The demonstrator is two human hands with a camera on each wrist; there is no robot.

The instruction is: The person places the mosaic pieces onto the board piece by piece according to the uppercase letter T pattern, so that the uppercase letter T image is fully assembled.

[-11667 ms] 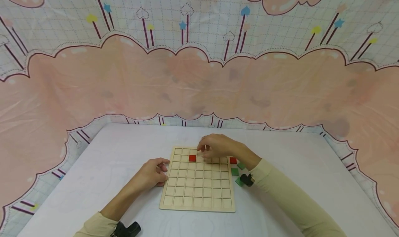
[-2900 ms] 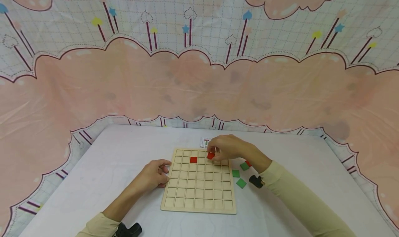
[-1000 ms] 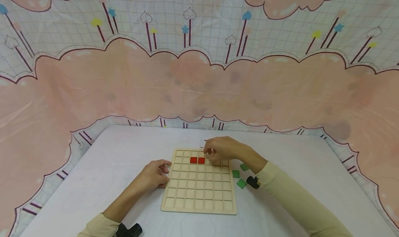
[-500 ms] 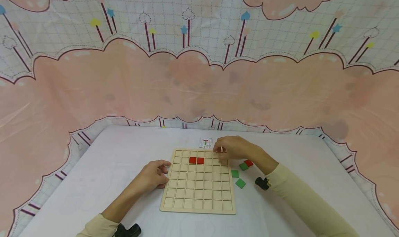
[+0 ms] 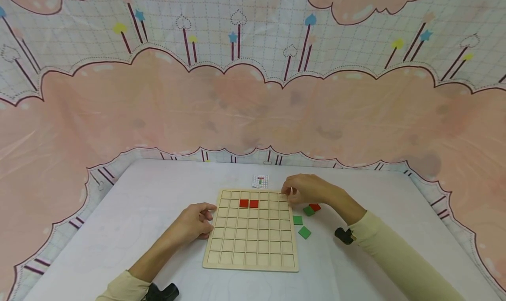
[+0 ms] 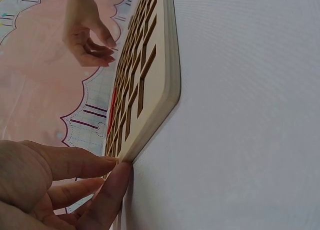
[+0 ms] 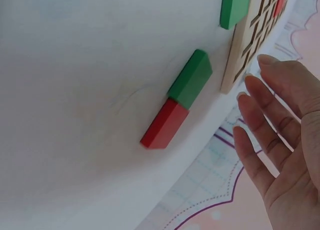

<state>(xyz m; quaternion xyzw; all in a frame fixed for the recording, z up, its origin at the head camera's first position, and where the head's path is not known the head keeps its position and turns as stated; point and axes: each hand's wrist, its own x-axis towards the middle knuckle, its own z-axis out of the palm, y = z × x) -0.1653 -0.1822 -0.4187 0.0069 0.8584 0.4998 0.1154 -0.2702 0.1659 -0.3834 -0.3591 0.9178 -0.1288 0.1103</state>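
A wooden grid board [image 5: 253, 266] lies on the table with two red square tiles [image 5: 243, 203] [image 5: 254, 204] side by side in its second row from the far edge. My left hand [image 5: 194, 219] rests at the board's left side, with index finger and thumb touching its edge at two spots. Over the board's far right corner hovers my right hand [image 5: 304, 189]. In the right wrist view its fingers [image 7: 260, 135] are spread and hold nothing. To the right of the board lie green tiles [image 5: 298, 220] [image 5: 304, 232] and another green tile [image 7: 191, 80] that touches a red tile [image 7: 166, 124].
A small card [image 5: 260, 181] printed with a grid and a red and green pattern lies just beyond the board's far edge. Behind the white table [image 5: 158, 178] hangs a patterned pink cloth [image 5: 253, 107].
A second red tile, earlier in my right hand, now sits beside the first on the board. My right hand has let go and moved right, uncovering the card. The left hand stays at the edge.
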